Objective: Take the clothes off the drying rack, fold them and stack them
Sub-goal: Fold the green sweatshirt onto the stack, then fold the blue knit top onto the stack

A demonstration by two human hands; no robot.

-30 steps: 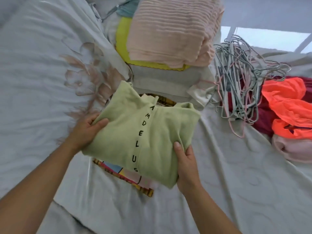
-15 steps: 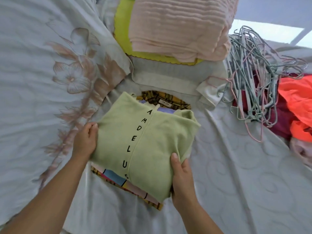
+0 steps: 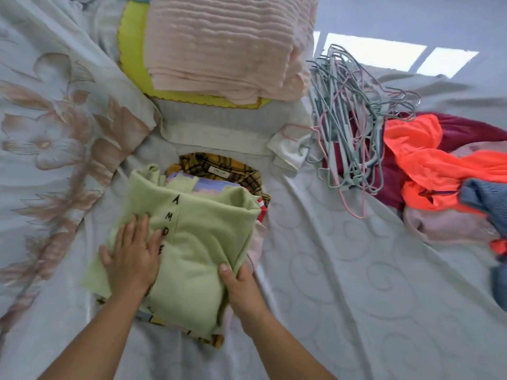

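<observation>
A folded light green sweater with black letters down its front lies on top of a small stack of folded clothes, among them a yellow plaid shirt. My left hand presses flat on the sweater's left half, fingers spread. At the sweater's right edge my right hand holds the fabric, thumb on top and fingers tucked under the edge.
The stack sits on a pale quilted bed sheet. Behind it lie a folded pink blanket, a yellow cloth and a grey folded piece. A tangle of hangers and unfolded orange, maroon and blue clothes lie at right.
The green sweater has come down onto the stack. My left hand left the sweater's side edge and now lies flat on top of it. My right hand stays at the right edge.
</observation>
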